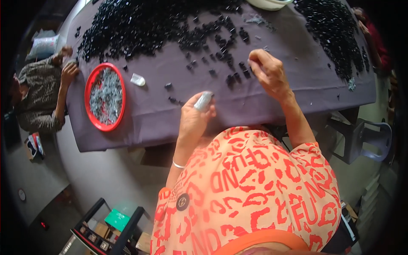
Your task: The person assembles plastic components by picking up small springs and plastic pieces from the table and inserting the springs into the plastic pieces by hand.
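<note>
Single-part handling, I'd guess; left hand [195, 117] pinches what looks like a black piece [213, 96] at its silvery thumb wrap [204, 101]; right hand [270, 72] pinched above tablecloth [148, 114] beside loose black blocks [230, 79], contents can't tell; next move likely needs precise fingertip alignment

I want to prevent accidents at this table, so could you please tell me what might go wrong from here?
The red tray stands near the table's front left corner; a bump could spill its grey pieces.

Loose black pieces lie close to the right hand, which might scatter them by accident.
</note>
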Demonstrator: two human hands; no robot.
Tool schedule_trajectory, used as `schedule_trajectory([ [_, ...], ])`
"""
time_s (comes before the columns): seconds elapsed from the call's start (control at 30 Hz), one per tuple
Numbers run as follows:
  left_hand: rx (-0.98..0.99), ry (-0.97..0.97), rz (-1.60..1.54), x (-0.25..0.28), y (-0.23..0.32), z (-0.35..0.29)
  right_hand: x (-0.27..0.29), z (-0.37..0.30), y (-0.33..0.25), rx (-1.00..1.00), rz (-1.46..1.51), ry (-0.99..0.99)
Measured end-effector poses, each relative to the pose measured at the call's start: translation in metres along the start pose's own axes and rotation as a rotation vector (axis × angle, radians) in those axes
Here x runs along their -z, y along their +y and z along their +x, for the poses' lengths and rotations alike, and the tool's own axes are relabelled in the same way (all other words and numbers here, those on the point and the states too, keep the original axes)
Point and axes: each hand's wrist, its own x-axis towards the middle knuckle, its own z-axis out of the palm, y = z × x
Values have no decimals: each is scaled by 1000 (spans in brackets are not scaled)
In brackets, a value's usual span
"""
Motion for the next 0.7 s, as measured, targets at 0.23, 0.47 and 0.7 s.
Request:
schedule_trajectory([
  [0.23,68,-24,-234,-10,-7,-2,-16,-37,-53,-249,660,-248],
  [0.47,20,-8,-226,-11,-12,-9,-26,-42,-65,-49,400,-141],
  [0.7,-62,12,-172,-15,-17,-15,-27,-45,-68,-49,354,-180],
])
